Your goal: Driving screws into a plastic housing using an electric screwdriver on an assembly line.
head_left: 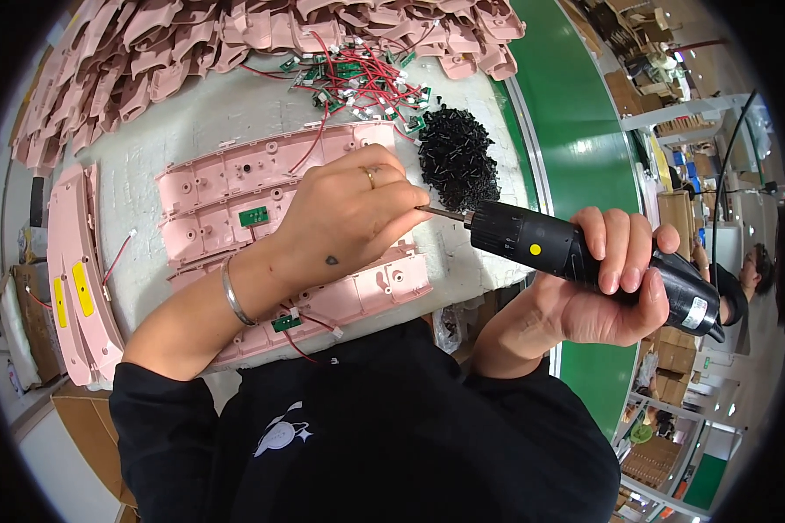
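Observation:
My right hand (624, 275) grips a black electric screwdriver (532, 244), its metal bit pointing left. At the bit's tip, my left hand (358, 205) is closed in a pinch around a small black screw (422, 207), mostly hidden by the fingers. Below the left hand and forearm lie pink plastic shells (183, 187), open side up, partly covered. One shell holds a small green circuit board (253, 216). Nearer me, another green board (285, 323) with red wires and white connectors rests on a shell. Right of the left hand is a heap of black screws (456, 157).
Pink shells (174, 52) are piled along the far side. A tangle of red-wired circuit boards (358, 78) lies beyond the screws. At the left stand closed pink housings (78, 270) with yellow labels. A green belt (576, 113) runs along the right; a person (750, 275) is farther right.

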A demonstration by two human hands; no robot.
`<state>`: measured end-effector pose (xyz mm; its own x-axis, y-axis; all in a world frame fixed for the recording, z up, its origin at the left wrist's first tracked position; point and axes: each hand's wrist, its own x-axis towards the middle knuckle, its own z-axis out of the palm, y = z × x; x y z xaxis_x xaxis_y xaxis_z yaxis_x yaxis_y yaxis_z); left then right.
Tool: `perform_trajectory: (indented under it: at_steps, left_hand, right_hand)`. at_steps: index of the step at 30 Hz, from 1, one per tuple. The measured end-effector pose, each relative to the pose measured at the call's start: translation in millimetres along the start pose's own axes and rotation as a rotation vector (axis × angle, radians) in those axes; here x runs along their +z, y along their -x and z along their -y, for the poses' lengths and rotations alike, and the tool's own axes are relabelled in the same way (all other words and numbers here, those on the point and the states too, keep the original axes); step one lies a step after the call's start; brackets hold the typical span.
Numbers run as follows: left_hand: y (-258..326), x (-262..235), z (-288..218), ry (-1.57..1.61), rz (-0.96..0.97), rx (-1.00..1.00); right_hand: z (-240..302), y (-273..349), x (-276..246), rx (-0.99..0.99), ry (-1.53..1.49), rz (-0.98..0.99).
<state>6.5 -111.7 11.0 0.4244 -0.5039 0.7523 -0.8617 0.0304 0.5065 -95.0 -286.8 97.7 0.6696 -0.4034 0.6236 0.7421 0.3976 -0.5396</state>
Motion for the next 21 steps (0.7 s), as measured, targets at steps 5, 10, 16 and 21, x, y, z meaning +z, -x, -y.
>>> perform_trajectory:
  at_steps: [5, 10, 16, 21]
  left_hand:
    - [8, -18, 4, 0.084, 0.181, -0.219]
    - [30, -67, 4, -0.091, 0.230, -0.276]
    - [73, -125, 13, -0.429, 0.094, -0.329]
    - [88, -115, 7, -0.377, 0.152, -0.372]
  right_hand:
    - [-9, -1, 11, 0.082, -0.020, 0.038]
    - [-23, -1, 26, 0.108, -0.055, 0.120]
    - [-74, 13, 62, 0.204, 0.015, 0.429]
    - [-113, 17, 75, 0.221, 0.047, 0.549]
